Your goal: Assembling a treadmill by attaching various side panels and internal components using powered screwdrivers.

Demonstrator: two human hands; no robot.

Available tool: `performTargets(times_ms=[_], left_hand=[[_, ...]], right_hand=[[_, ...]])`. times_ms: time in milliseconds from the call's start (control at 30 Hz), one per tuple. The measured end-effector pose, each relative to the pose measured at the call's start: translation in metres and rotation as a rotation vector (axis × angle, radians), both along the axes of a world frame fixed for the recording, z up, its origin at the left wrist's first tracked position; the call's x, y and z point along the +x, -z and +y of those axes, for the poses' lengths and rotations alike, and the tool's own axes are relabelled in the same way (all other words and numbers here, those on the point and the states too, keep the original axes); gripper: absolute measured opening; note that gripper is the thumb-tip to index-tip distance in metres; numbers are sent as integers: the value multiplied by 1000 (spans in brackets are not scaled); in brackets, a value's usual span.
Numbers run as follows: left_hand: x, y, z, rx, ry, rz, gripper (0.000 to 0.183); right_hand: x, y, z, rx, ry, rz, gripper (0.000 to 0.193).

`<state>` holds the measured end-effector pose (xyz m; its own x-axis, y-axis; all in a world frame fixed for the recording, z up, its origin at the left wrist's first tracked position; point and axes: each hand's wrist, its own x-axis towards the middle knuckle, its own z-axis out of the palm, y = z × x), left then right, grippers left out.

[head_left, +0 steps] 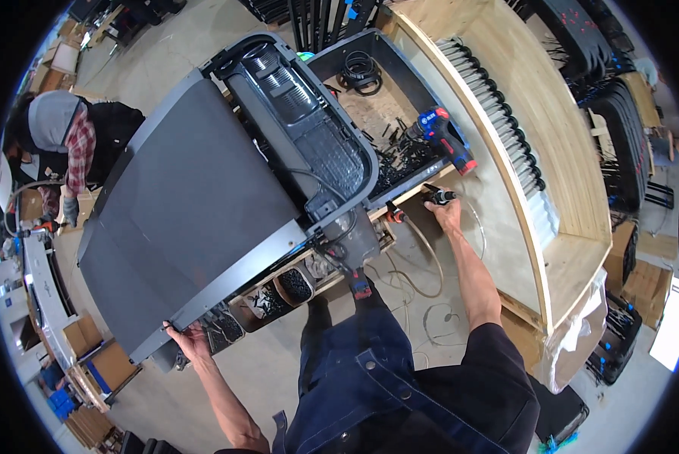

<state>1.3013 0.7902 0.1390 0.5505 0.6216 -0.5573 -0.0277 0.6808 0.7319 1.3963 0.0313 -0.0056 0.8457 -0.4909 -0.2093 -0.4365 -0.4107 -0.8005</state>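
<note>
A large grey treadmill deck [196,204] lies tilted across a workbench, its black motor housing [302,113] at the far end. My left hand [186,337] grips the near corner of the deck's grey side rail. My right hand [445,208] reaches out to the right and closes on a small black tool [439,196] with a thin hose trailing from it. A blue and red cordless drill [444,136] lies in a dark bin [400,53] just beyond that hand.
Small bins of black screws [294,284] sit under the deck's near edge. A wooden crate [551,151] holding a row of black-tipped rods stands on the right. Another person [74,144] bends at a bench on the left. Hoses loop on the floor.
</note>
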Motion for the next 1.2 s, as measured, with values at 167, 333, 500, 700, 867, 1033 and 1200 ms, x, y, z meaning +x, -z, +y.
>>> performTargets(times_ms=[167, 333, 500, 700, 867, 1033, 1200], left_hand=[[-10, -10, 13, 75, -64, 95, 45], [-13, -8, -23, 90, -95, 112, 44], [-26, -5, 11, 120, 55, 66, 62], [-13, 0, 18, 134, -69, 148, 54], [-21, -20, 14, 138, -1, 143, 45], [-57, 11, -56, 454, 449, 341, 45], [-131, 61, -145, 397, 728, 694, 30]], right_hand=[[7, 14, 1, 151, 98, 21, 58], [-11, 38, -14, 143, -20, 25, 56], [-14, -13, 16, 4, 35, 16, 45], [-74, -204, 113, 691, -205, 99, 29], [-124, -71, 191, 594, -475, 425, 22], [-142, 98, 196, -344, -564, 562, 53], [-121, 59, 261, -239, -329, 384, 58]])
